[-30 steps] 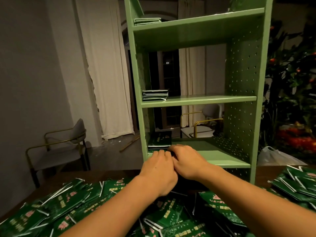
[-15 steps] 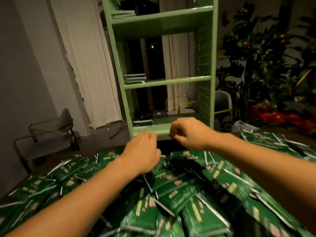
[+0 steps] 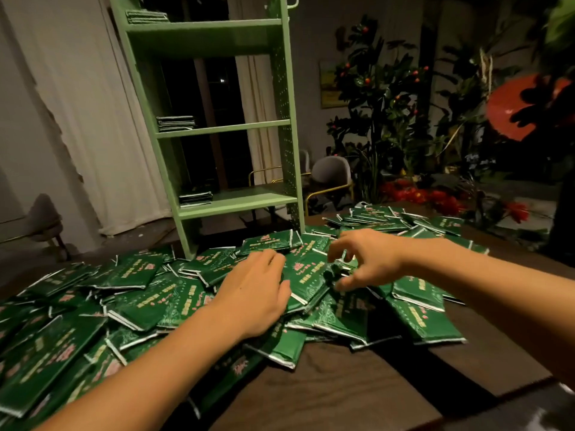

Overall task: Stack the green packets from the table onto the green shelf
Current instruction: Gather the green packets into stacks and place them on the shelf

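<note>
Head view: the green shelf (image 3: 217, 129) stands on the dark wooden table (image 3: 357, 384), with white curtains (image 3: 93, 119) behind it and fruiting plants (image 3: 379, 98) to its right. Glossy green packets (image 3: 149, 303) lie heaped before the shelf; small stacks sit on three tiers. The left hand (image 3: 258, 293) rests flat on the heap; the right hand (image 3: 364, 262) pinches a packet edge.

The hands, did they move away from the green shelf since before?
Yes. Both the left hand and right hand pulled back from the green shelf bottom board, down onto the packets.
</note>
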A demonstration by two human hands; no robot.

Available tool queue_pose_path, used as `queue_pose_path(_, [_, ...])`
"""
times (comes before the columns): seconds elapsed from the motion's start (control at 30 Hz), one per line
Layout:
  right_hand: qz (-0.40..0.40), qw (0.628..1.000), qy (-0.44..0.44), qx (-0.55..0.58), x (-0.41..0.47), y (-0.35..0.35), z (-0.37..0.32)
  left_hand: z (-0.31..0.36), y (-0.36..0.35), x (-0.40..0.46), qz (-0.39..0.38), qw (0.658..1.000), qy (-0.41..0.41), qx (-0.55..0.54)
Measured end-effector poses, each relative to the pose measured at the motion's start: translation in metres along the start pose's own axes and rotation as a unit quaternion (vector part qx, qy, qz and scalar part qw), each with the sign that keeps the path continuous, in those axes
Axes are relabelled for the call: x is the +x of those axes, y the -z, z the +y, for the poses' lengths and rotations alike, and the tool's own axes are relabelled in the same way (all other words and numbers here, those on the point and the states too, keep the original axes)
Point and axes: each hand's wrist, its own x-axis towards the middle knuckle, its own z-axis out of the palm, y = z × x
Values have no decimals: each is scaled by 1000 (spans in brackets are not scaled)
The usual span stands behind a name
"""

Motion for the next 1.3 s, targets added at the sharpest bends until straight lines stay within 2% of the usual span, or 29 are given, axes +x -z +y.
queue_pose_path(0.17, [-43,998,31,30,-16,-46,-4,2,-20,-37,30,998,8,-48])
queue_pose_path(0.33, [34,996,79,32,-3,-76,-3,-7,-35,-59,29,999,11,-40])
queue_pose_path(0.47, [84,993,75,46,-2,-78,-4,-13,-44,-58,50,997,21,-58])
queue_pose_path(0.53, [113,991,69,6,-5,-77,-4,-16,-46,-54,57,996,28,-65])
queue_pose_path(0.6, [125,989,65,-36,-9,-76,-3,-16,-49,-49,56,997,23,-49])
queue_pose_path(0.77, [104,993,57,-26,-10,-74,-4,-15,-46,-44,61,997,-8,-56])
queue_pose_path(0.87, [156,985,58,-47,-9,-72,-8,-13,-45,-41,72,994,-19,-85])
queue_pose_path(1.07, [230,960,132,-91,8,-77,-31,-12,-39,-36,107,983,0,-148])
queue_pose_path(1.2, [266,949,126,-116,20,-81,-49,-15,-36,-34,111,965,16,-239])
queue_pose_path(1.3, [276,942,140,-129,26,-84,-53,-23,-39,-29,154,917,46,-365])
